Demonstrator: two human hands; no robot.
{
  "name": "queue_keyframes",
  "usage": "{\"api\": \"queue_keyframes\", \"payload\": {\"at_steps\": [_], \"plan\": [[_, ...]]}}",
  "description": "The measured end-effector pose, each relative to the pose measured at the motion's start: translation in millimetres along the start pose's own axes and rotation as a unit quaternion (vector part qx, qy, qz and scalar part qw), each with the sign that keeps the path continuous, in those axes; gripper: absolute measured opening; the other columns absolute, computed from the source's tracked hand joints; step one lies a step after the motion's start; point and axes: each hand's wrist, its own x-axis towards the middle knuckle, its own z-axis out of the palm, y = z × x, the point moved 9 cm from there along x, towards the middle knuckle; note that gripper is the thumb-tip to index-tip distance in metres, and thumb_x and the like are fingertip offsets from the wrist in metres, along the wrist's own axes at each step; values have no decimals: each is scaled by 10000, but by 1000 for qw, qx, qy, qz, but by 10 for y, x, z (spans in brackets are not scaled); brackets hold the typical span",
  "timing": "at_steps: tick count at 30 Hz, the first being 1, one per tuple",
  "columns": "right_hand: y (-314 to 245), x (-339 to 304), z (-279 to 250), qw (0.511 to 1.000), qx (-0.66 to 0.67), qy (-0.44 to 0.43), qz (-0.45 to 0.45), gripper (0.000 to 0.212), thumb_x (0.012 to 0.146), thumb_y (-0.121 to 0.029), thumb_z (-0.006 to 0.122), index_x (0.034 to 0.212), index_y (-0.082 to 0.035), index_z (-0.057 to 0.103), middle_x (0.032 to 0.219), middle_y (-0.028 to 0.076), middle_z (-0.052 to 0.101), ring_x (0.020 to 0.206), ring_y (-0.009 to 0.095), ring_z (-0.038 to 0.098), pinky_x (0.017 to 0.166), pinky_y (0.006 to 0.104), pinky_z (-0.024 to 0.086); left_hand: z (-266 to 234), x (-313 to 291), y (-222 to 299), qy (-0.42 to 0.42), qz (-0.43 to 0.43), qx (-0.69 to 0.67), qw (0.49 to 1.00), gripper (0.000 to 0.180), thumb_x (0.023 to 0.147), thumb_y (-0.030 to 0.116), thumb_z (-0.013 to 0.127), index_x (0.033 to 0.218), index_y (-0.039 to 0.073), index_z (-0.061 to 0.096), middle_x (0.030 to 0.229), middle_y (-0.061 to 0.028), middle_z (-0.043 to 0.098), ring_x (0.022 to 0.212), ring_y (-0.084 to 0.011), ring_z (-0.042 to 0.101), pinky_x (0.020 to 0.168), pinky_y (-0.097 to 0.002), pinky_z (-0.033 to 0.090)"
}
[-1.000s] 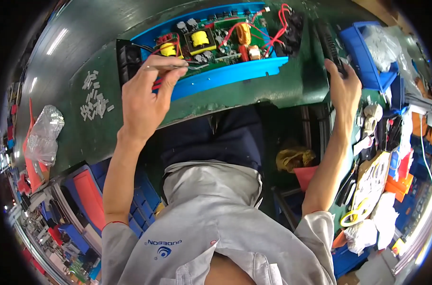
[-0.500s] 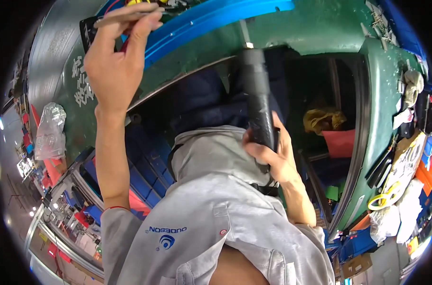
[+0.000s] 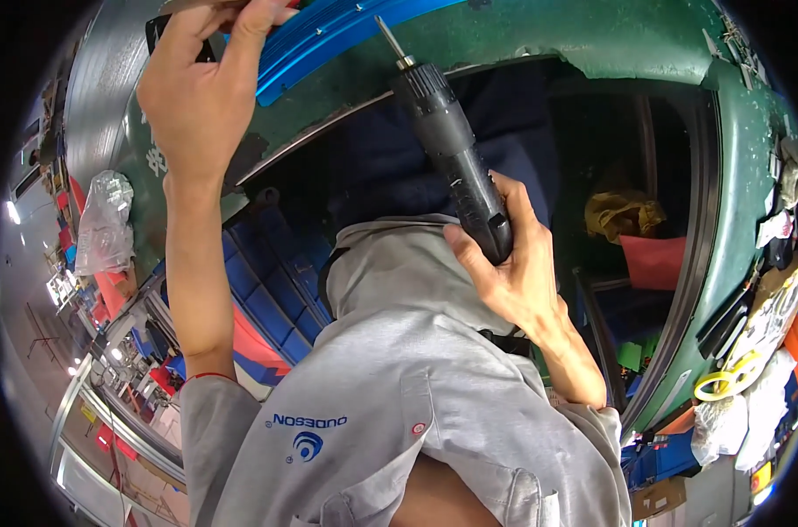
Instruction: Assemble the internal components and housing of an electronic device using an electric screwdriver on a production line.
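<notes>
A black electric screwdriver lies in my right hand, whose thumb and fingers close round its rear end. The bit points up and left, toward the bench edge, and touches nothing. My left hand is raised at the upper left, its fingers pinching a thin, flat brownish piece that is partly cut off by the top of the view. Close by that hand, a long blue metal profile with small screws or holes along it lies on the green bench top.
At the left hangs a clear plastic bag. Below the bench edge are a yellow cloth-like bundle and a red sheet. Yellow tape rolls and black-handled tools lie along the right side of the bench.
The screwdriver has swung so its bit tips leftward, away from the blue profile. My left hand sits higher in the view, still pinching the flat piece. The whole view has shifted slightly.
</notes>
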Motion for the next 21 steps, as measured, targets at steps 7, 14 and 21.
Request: {"api": "queue_keyframes", "payload": {"at_steps": [7, 14, 21], "plan": [[3, 32, -21, 999, 9, 3, -32, 539, 852, -193, 768, 1297, 0, 533, 763, 36, 565, 703, 127, 540, 686, 283, 469, 5, 12, 13, 11, -23, 24, 999, 121, 961, -14, 638, 1079, -39, 651, 912, -74, 707, 785, -114, 667, 729, -226, 532], [-2, 38, -44, 999, 29, -7, -43, 552, 858, -208, 760, 1299, 26, 523, 807, 114, 630, 728, 184, 603, 703, 314, 491, -63, 30, -148, -18, 93, 7, 995, 215, 963, 48, 682, 1158, -43, 692, 1017, -105, 742, 909, -142, 712, 865, -251, 553], [29, 15, -80, 997, 51, -24, -54, 578, 863, -240, 745, 1301, 52, 506, 845, 172, 652, 727, 238, 624, 700, 353, 492, -43, 54, -128, -26, 71, -28, 997, 216, 961, 51, 686, 1155, -46, 695, 1018, -96, 737, 898, -132, 700, 852, -256, 553]]}}
